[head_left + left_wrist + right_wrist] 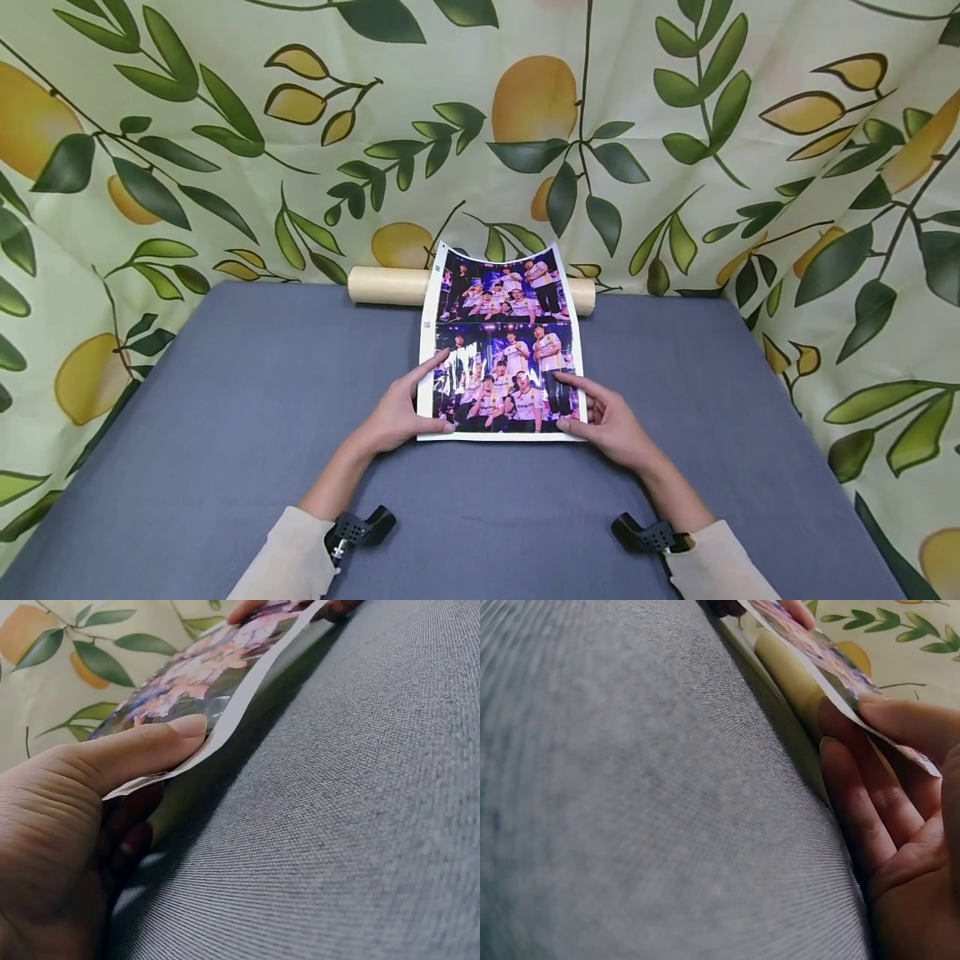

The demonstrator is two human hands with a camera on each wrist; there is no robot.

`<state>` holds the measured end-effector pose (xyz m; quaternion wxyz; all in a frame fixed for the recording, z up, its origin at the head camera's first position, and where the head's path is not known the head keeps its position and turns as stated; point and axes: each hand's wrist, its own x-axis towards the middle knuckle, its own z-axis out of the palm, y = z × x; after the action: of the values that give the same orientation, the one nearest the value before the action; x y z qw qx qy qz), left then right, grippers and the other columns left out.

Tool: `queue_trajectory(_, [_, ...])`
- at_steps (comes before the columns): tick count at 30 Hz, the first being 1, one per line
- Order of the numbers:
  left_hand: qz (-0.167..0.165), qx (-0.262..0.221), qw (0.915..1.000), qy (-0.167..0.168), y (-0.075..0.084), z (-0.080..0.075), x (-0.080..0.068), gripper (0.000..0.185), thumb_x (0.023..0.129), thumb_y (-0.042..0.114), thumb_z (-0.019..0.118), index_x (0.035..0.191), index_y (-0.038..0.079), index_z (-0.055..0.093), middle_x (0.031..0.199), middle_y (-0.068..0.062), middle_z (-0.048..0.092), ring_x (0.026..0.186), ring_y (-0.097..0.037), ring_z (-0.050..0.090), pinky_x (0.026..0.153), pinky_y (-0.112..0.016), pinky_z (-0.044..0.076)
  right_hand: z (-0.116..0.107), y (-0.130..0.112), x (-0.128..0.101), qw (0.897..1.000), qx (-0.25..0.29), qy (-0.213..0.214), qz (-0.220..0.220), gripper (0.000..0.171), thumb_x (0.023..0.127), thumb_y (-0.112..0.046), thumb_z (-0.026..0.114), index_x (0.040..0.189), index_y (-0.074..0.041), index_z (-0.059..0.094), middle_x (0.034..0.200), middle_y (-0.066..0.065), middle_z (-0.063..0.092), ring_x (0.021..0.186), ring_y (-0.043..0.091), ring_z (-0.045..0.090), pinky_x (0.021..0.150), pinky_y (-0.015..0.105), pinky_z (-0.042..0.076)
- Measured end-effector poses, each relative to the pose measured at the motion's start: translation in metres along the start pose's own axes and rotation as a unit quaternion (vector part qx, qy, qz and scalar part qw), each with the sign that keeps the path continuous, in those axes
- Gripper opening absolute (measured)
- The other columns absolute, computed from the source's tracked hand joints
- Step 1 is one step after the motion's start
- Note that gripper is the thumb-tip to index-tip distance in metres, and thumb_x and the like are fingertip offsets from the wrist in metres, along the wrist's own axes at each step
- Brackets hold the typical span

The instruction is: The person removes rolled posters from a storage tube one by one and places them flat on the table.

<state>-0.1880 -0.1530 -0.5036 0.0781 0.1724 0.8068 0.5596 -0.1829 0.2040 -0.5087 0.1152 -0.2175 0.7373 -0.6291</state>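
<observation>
A glossy photo sheet (pixel 498 379) with a white border carries two group pictures, one above the other. Its upper end curves up in the head view. My left hand (pixel 397 417) pinches the lower left corner; in the left wrist view the thumb (pixel 161 746) lies on the print and curled fingers show beneath. At the lower right corner my right hand (pixel 615 427) grips the sheet, its thumb (pixel 900 716) on top and the other fingers below. The near edge of the sheet is lifted off the cloth, with a shadow beneath it.
A pale tan tube (pixel 386 286) lies across the back of the table behind the sheet, its middle hidden by it. Grey-blue cloth (pixel 247 433) covers the table. A fruit-and-leaf patterned curtain (pixel 450 75) hangs at the back and sides.
</observation>
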Motion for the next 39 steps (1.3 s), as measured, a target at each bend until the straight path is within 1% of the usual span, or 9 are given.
queue_trajectory(4, [0.002,-0.006,0.9999,0.013,-0.0004,-0.0020,0.0001,0.106,0.069,0.012,0.092,0.157,0.034,0.036,0.166,-0.001,0.034,0.154,-0.029,0.029,0.124,-0.057,0.023,0.0015,-0.0019,0.0016,1.000,0.013,0.008,0.015,0.068,0.090,-0.002,0.073,0.151,-0.002,0.043,0.116,0.031,0.070,0.094,0.013,0.076,0.075,0.030,0.062])
queue_trajectory(7, [0.006,-0.012,0.9997,0.021,-0.0010,-0.0027,-0.0009,0.103,0.071,0.011,0.091,0.157,0.028,0.037,0.162,-0.007,0.040,0.146,-0.032,0.042,0.119,-0.055,0.033,0.0027,-0.0021,0.0040,0.999,0.030,0.007,0.011,0.068,0.089,-0.002,0.074,0.150,0.002,0.043,0.113,0.024,0.074,0.095,0.014,0.076,0.077,0.029,0.062])
queue_trajectory(11, [-0.001,-0.020,0.9996,0.021,-0.0012,-0.0017,-0.0008,0.101,0.073,0.011,0.091,0.158,0.026,0.037,0.160,-0.007,0.043,0.137,-0.029,0.054,0.113,-0.042,0.045,0.0033,-0.0015,0.0052,0.999,0.051,0.007,0.004,0.066,0.089,0.001,0.073,0.148,0.007,0.043,0.110,0.009,0.078,0.097,0.013,0.076,0.078,0.028,0.061])
queue_trajectory(16, [-0.007,-0.011,0.9995,0.027,-0.0002,-0.0009,0.0016,0.100,0.074,0.011,0.090,0.157,0.028,0.037,0.161,-0.005,0.041,0.140,-0.026,0.052,0.115,-0.042,0.042,0.0027,-0.0026,0.0053,0.999,0.049,0.020,0.011,0.064,0.089,0.000,0.073,0.147,0.007,0.045,0.103,-0.001,0.080,0.094,0.013,0.076,0.075,0.025,0.061])
queue_trajectory(21, [-0.007,0.016,0.9989,0.044,0.0020,-0.0016,0.0037,0.095,0.073,0.012,0.090,0.155,0.024,0.043,0.159,-0.007,0.044,0.147,-0.028,0.042,0.121,-0.050,0.033,0.0028,-0.0048,0.0064,0.998,0.021,0.039,0.037,0.061,0.089,-0.004,0.076,0.144,0.002,0.051,0.094,0.004,0.080,0.079,0.009,0.075,0.060,0.020,0.056])
queue_trajectory(25, [-0.014,0.030,0.9980,0.053,0.0033,-0.0021,0.0040,0.090,0.075,0.016,0.090,0.153,0.023,0.046,0.158,-0.007,0.046,0.148,-0.029,0.040,0.121,-0.052,0.032,0.0041,-0.0049,0.0076,0.997,0.002,0.056,0.047,0.057,0.088,-0.005,0.076,0.141,0.000,0.056,0.092,0.018,0.078,0.067,0.006,0.070,0.050,0.019,0.047])
queue_trajectory(28, [-0.019,0.034,0.9975,0.059,0.0031,-0.0027,0.0033,0.085,0.077,0.016,0.089,0.151,0.022,0.049,0.157,-0.008,0.047,0.149,-0.030,0.038,0.122,-0.053,0.031,0.0057,-0.0036,0.0076,0.997,0.005,0.061,0.046,0.056,0.087,-0.003,0.076,0.139,0.003,0.057,0.092,0.022,0.077,0.065,0.006,0.070,0.049,0.020,0.048])
queue_trajectory(34, [-0.018,0.032,0.9964,0.076,0.0030,-0.0009,0.0030,0.077,0.078,0.012,0.087,0.147,0.019,0.054,0.151,-0.005,0.054,0.146,-0.028,0.044,0.120,-0.050,0.035,0.0074,-0.0024,0.0056,0.997,-0.003,0.076,0.031,0.052,0.088,-0.003,0.075,0.136,0.006,0.059,0.085,0.014,0.078,0.057,0.004,0.062,0.047,0.020,0.044])
queue_trajectory(39, [-0.024,0.042,0.9950,0.088,0.0018,0.0052,0.0041,0.073,0.078,0.011,0.086,0.145,0.017,0.057,0.149,-0.007,0.056,0.143,-0.029,0.047,0.119,-0.049,0.037,0.0055,0.0006,0.0004,0.997,-0.049,0.059,0.016,0.053,0.089,-0.005,0.075,0.139,0.001,0.057,0.104,0.027,0.075,0.071,0.004,0.070,0.054,0.022,0.053])
